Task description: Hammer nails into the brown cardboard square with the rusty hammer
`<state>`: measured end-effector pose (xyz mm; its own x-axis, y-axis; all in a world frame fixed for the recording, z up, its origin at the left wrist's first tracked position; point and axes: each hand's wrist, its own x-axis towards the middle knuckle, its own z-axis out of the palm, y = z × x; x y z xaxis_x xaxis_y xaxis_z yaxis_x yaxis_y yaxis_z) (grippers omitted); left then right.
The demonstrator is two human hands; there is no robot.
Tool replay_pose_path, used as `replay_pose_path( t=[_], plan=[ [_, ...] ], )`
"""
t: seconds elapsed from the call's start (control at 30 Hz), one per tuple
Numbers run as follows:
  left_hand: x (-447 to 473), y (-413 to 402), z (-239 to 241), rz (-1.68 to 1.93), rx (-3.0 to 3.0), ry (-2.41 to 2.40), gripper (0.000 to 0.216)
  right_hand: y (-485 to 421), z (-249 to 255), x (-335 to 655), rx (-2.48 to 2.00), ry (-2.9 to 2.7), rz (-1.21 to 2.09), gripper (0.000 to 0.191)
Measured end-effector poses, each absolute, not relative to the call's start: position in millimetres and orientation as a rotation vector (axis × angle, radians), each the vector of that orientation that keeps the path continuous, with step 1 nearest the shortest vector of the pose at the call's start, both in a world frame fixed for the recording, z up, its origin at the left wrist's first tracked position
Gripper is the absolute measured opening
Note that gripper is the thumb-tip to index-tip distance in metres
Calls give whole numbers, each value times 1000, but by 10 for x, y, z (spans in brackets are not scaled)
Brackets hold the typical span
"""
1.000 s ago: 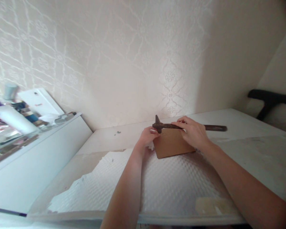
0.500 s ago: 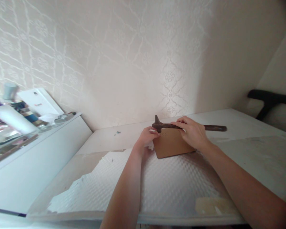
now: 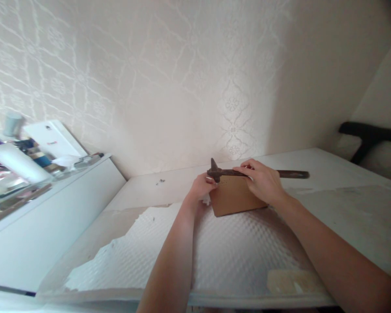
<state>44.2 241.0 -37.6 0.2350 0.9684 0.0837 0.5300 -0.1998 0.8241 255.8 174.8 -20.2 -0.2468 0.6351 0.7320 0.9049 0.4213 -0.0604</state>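
Observation:
A brown cardboard piece (image 3: 232,200) lies on a white textured sheet (image 3: 228,252) on the table. A dark rusty hammer (image 3: 289,174) lies along the card's far edge, its head (image 3: 214,170) to the left and its handle running right. My right hand (image 3: 263,184) rests on the card with its fingers over the hammer's shaft. My left hand (image 3: 200,187) is at the card's left corner, fingertips pinched together just below the hammer's head; what they pinch is too small to tell.
A patterned wall rises right behind the table (image 3: 345,204). A lower white shelf (image 3: 61,208) on the left carries bottles, tubes and clutter. A dark chair arm (image 3: 369,134) shows at the far right. Small dark bits (image 3: 160,181) lie near the wall.
Hardly anything differs. The hammer and both hands have shifted very slightly; the card stays where it was.

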Motion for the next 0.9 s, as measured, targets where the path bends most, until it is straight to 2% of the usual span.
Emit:
replay_pose_path(
  t=[0.3,0.9],
  plan=[
    [451,2401,-375,825,1843,1397,26,1753,-211,2538,-1291,-1986,-509,40],
    [455,2392,-356,822,1814,1399,19,1788,-259,2565,-1280,-1969,-515,39]
  ],
)
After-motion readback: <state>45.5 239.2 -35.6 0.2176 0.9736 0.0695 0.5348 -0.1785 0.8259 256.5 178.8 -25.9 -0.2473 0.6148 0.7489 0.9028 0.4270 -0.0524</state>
